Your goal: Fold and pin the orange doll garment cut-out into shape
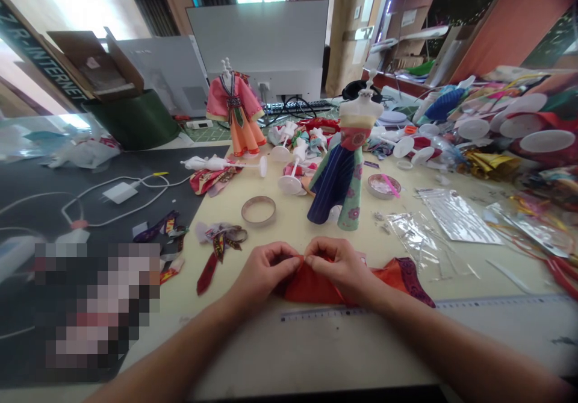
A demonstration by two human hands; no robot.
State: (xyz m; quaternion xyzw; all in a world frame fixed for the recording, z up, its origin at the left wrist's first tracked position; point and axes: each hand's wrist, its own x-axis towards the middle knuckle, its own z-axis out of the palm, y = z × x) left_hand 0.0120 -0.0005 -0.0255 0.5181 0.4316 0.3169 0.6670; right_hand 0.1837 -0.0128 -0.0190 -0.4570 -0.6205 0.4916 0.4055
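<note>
My left hand (264,267) and my right hand (336,264) meet at the table's near middle, both pinching the top edge of a red piece of fabric (311,288). The fabric lies flat on the cream table (289,355) and has a dark purple border (413,279) trailing to the right. Just beyond my hands stands a small mannequin in a navy and green dress (341,180). A second mannequin in a pink and orange dress (237,114) stands farther back on the left.
A roll of tape (258,210) and ribbon scraps (221,240) lie left of the dressed mannequin. White stands (289,150) pile up behind. Clear plastic bags (447,216) lie at right, a ruler (406,308) near me, cables (117,195) on the dark mat left.
</note>
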